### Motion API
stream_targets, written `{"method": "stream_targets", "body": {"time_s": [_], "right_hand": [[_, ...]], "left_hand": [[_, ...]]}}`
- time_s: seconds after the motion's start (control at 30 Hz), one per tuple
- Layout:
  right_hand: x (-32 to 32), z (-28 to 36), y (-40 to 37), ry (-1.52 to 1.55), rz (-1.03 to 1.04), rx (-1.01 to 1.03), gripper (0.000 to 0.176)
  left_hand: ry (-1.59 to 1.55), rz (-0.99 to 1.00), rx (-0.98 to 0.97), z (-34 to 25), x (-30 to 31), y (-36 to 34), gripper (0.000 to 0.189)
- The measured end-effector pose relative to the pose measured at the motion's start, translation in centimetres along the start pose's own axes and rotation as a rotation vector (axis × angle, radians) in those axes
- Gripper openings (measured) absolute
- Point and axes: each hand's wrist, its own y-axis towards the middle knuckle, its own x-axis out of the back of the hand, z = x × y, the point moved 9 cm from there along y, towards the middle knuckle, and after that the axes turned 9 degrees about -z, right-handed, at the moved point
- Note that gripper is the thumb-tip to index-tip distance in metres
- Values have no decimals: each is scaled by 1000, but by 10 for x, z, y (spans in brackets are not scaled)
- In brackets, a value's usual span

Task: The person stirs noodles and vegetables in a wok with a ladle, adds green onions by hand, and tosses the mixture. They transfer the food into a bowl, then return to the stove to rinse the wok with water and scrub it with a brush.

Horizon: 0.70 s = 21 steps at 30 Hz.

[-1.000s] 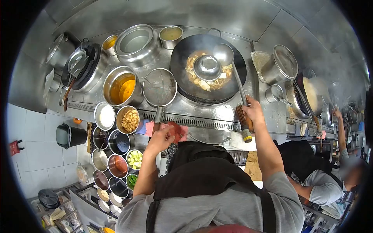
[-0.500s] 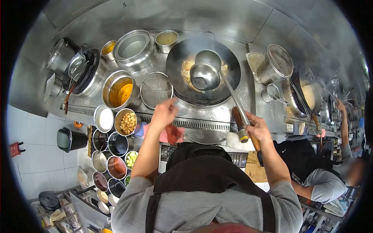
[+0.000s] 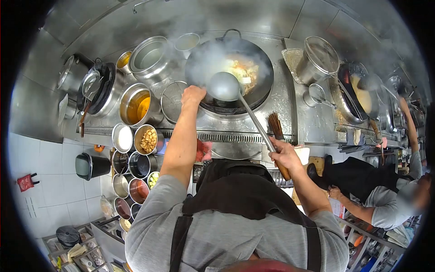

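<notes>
Since the earlier frame the left hand has reached forward to the wok, closing at its near-left rim, seemingly on a handle blurred by steam, to steady it. The right hand grips the ladle by its handle end, clear of the heat. The ladle's bowl hangs over the wok's near edge, and the stir-fry lies towards the far side.

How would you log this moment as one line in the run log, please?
left hand: grips wok rim | right hand: holds ladle by handle, bowl over wok's near side | food: steaming in wok
</notes>
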Motion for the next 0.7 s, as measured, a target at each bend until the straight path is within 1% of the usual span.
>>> {"method": "stream_targets", "body": {"time_s": [0.1,0.13,0.17,0.2,0.27,0.3,0.33,0.4,0.43,0.47,0.5,0.53,0.57,0.6,0.63,0.67,0.7], "right_hand": [[9,-6,-2,51,-12,14,62],[14,-14,-3,83,-19,7,62],[22,-22,-1,90,-56,44,62],[30,-11,-6,48,-77,44,62],[50,5,-8,-31,-205,206,61],[58,14,-13,-28,-220,103,61],[66,21,-16,-55,-225,37,60],[85,10,-12,-22,-300,102,60],[92,5,-13,-21,-294,106,60],[100,0,-15,-28,-312,69,60],[106,-5,-18,-34,-332,33,59],[109,-4,-21,-28,-332,39,59],[113,-1,-28,-24,-350,69,60],[118,-1,-35,-21,-370,96,60],[121,-5,-40,-46,-362,80,61],[126,-17,-42,-40,-366,79,61],[131,-29,-44,-61,-397,145,61]], "left_hand": [[45,-23,50,1,8,7,50],[29,-85,4,-1,18,8,45],[15,-147,-41,-4,31,6,40],[22,-146,-35,-2,38,6,40],[2,-281,-126,-10,68,3,33],[-17,-295,-170,-18,79,-4,33],[-13,-303,-167,-21,78,-2,33],[160,-183,-36,-19,53,10,36],[175,-95,-50,-21,32,10,38],[176,-100,-45,-21,18,10,38],[172,-64,-18,-18,-1,12,39],[167,-29,4,-14,-21,19,41],[171,-32,1,-4,-48,39,41],[213,19,-8,10,-84,66,35],[255,70,-17,15,-104,78,33],[260,69,-22,6,-99,74,33],[210,118,21,-2,-90,62,32]]}}
